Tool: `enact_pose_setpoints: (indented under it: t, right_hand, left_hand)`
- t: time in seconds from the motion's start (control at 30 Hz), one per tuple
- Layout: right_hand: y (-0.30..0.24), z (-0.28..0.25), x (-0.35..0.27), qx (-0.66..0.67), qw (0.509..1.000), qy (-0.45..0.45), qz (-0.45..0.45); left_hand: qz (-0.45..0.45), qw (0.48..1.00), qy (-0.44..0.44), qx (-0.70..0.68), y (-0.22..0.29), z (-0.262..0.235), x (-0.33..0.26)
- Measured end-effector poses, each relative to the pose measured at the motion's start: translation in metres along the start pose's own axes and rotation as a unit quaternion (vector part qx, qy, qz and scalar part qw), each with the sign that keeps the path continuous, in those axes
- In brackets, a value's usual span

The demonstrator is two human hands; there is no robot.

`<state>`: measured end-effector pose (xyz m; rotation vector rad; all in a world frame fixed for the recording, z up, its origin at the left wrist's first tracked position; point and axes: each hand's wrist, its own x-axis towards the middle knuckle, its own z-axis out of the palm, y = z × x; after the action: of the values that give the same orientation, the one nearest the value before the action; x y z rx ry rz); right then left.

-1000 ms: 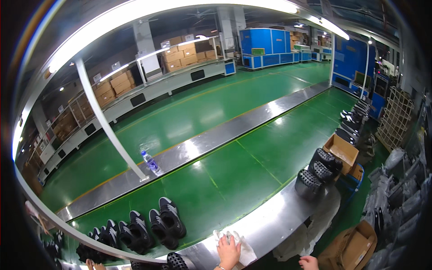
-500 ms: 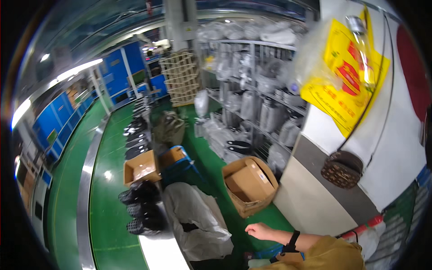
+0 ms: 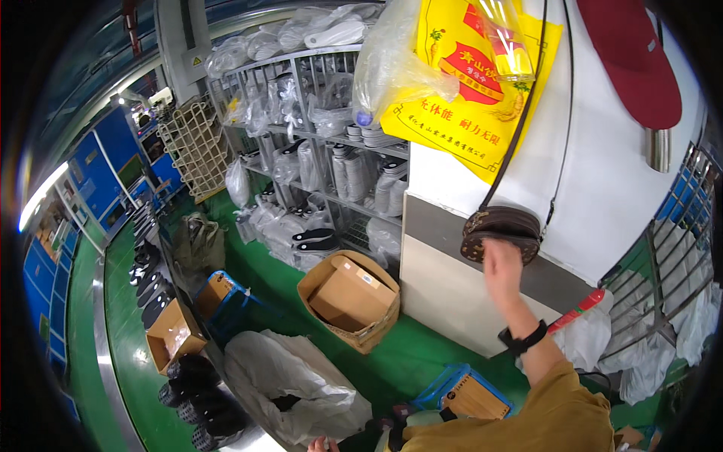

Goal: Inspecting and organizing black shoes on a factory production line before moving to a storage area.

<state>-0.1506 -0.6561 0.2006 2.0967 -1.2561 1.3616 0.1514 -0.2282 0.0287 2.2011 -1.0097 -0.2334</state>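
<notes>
A small brown patterned handbag with a rounded shape hangs by a dark strap against the white wall. My right hand is raised to its front and overlaps its lower edge; the fingertips are blurred, so their grip is unclear. A black band circles that wrist. Low in the picture, only the fingers of my left hand show at the bottom edge, close to a crumpled white sack. What they hold, if anything, is hidden.
A yellow plastic bag and a dark red cap hang on the wall. An open cardboard box stands on the green floor before racks of wrapped insoles. Dark shoes line the conveyor at left. A blue-framed stool is below my arm.
The view has swung right. My right hand has gone from low beside the cardboard box up to the brown handbag. Fingers of my left hand have come into view at the bottom.
</notes>
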Motion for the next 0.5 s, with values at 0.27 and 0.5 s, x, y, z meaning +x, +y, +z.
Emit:
enact_pose_setpoints:
  t: [0.27, 0.5]
  right_hand:
    - [0.035, -0.029, 0.011, -0.062, 0.966, -0.234, 0.09]
    - [0.04, -0.052, -0.01, 0.026, 0.976, -0.211, 0.053]
  left_hand:
    - [0.081, 0.996, -0.039, 0.015, -0.041, -0.004, 0.016]
    - [0.115, 0.986, -0.116, 0.026, -0.045, 0.0, 0.033]
